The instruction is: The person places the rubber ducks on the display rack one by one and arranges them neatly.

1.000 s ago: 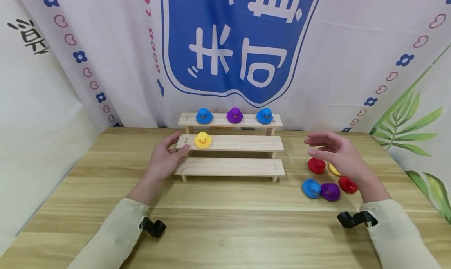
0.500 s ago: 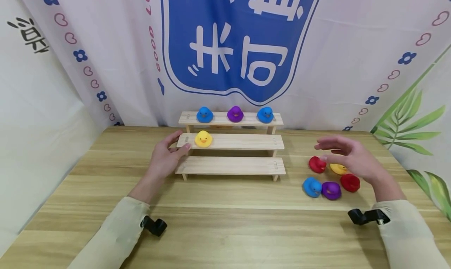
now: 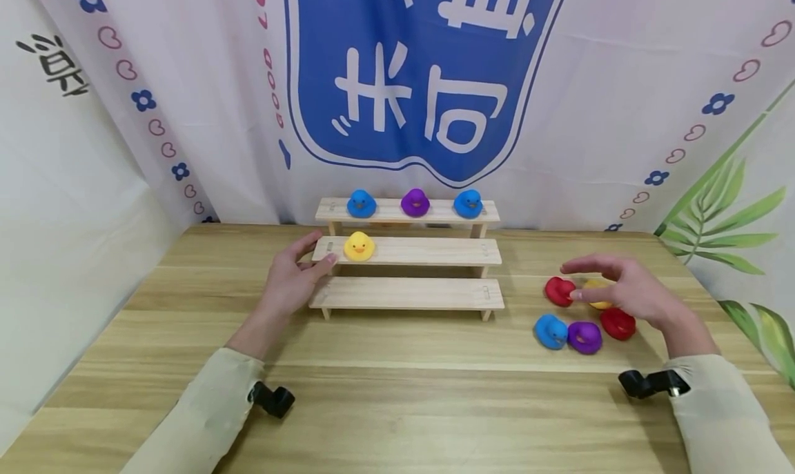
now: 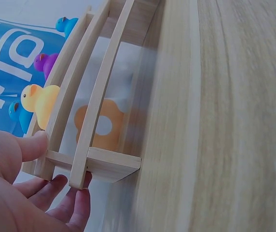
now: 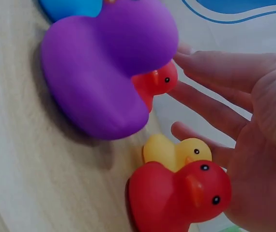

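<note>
My left hand (image 3: 292, 274) grips the left end of a three-tier wooden display stand (image 3: 428, 251); in the left wrist view its thumb lies on the middle tier and its fingers reach round the end below. A yellow rubber duck (image 3: 359, 247) sits on that tier, near the thumb. Over a group of rubber ducks at the right, my right hand (image 3: 630, 291) hovers with fingers extended and holds nothing. Its thumb is by a red rubber duck (image 3: 560, 291); a yellow rubber duck (image 5: 174, 152) is partly hidden beneath the hand in the head view.
On the top tier sit a blue duck (image 3: 361, 203), a purple duck (image 3: 415, 202) and another blue duck (image 3: 468, 203). Nearer me on the wooden table (image 3: 397, 405) are a blue duck (image 3: 551, 332), a purple duck (image 3: 585, 337) and a second red duck (image 3: 617, 323). A printed curtain (image 3: 236, 115) hangs behind.
My right hand has moved right and down toward the loose ducks, its thumb now by the red duck. The left hand still holds the stand, which has not moved.
</note>
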Motion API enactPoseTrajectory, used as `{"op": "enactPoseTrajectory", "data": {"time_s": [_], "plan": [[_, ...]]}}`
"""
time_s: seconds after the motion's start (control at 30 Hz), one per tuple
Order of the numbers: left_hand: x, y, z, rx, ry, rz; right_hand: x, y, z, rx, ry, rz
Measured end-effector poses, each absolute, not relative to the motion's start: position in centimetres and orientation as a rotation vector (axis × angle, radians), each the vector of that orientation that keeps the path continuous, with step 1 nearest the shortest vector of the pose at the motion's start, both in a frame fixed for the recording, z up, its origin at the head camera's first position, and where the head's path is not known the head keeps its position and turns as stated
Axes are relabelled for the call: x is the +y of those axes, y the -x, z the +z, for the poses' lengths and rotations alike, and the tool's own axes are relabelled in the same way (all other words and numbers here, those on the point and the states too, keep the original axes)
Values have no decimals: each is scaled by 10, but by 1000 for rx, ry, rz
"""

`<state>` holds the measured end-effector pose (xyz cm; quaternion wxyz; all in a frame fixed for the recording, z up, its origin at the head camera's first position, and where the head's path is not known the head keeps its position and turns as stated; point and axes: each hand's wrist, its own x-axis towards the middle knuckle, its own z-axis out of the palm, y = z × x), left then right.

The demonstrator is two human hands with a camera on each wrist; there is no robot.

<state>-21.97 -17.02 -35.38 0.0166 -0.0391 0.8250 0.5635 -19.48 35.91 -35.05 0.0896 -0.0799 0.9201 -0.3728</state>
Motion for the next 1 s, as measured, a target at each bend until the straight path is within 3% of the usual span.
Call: {"op": "enactPoseTrajectory", "data": {"time_s": [1.0], "plan": [[-169,218,-354,2563,119,1789,356,197,-362,2761,194,-931]]}}
